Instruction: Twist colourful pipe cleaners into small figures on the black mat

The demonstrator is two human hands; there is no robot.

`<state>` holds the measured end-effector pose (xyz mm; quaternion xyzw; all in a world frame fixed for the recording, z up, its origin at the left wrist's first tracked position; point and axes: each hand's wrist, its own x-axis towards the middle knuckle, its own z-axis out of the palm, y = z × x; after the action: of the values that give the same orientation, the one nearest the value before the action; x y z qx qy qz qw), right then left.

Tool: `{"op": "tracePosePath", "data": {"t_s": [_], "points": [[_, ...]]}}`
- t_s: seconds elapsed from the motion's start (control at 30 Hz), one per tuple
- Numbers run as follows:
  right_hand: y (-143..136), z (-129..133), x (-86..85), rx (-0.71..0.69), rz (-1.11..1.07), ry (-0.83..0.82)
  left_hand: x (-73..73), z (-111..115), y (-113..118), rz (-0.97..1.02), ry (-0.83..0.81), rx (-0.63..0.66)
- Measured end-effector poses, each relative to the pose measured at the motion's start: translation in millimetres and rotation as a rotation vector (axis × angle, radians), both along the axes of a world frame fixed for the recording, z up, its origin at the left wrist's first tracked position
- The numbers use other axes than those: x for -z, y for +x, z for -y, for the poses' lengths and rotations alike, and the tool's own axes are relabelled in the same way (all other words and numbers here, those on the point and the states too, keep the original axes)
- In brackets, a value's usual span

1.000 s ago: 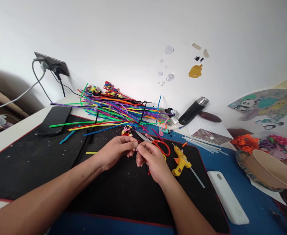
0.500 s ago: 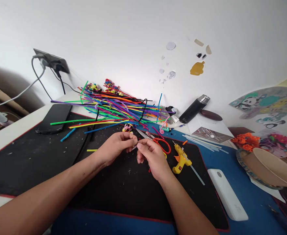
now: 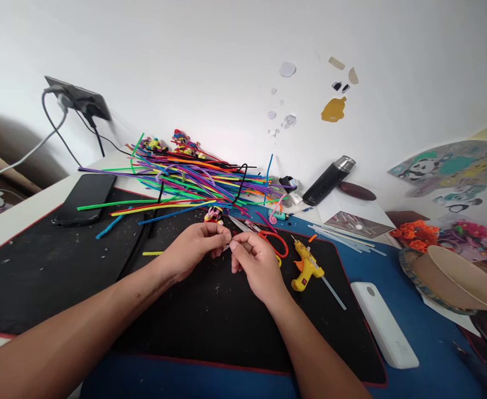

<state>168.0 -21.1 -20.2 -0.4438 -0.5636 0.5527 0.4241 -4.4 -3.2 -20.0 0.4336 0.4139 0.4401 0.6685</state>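
Note:
Over the black mat (image 3: 185,327), my left hand (image 3: 201,246) and my right hand (image 3: 255,260) meet fingertip to fingertip, both pinched closed. Whatever lies between the fingertips is too small to make out. Just behind my left hand sits a small pink, yellow and black figure (image 3: 214,214). Scissors with red handles (image 3: 282,246) lie partly behind my right hand, their blades pointing away to the left. To the right of that hand, a yellow glue gun (image 3: 307,267) rests on the mat with a clear stick in its back.
Many coloured pipe cleaners (image 3: 193,180) are heaped at the back. A phone (image 3: 86,198) lies left. A black flask (image 3: 328,182), glue sticks (image 3: 347,239), a white power bank (image 3: 384,325) and a bowl (image 3: 467,277) are at the right.
The view has shifted slightly, so the scene sits a little further left and higher. My hands keep the same pinched pose, fingertips together.

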Motion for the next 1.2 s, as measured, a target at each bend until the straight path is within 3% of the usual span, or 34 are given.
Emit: {"op": "tracePosePath", "data": {"t_s": [0.6, 0.9, 1.2], "points": [[0.0, -0.5, 0.7, -0.045, -0.235, -0.132, 2.1, 4.4, 3.7, 0.189, -0.128, 0.047], [-1.1, -1.0, 1.9, -0.088, -0.386, -0.231, 0.1, 5.9, 4.5, 0.213, -0.154, 0.038], [-1.0, -1.3, 0.2, -0.074, -0.401, -0.247, 0.8, 5.7, 4.4, 0.212, -0.169, 0.035]]}}
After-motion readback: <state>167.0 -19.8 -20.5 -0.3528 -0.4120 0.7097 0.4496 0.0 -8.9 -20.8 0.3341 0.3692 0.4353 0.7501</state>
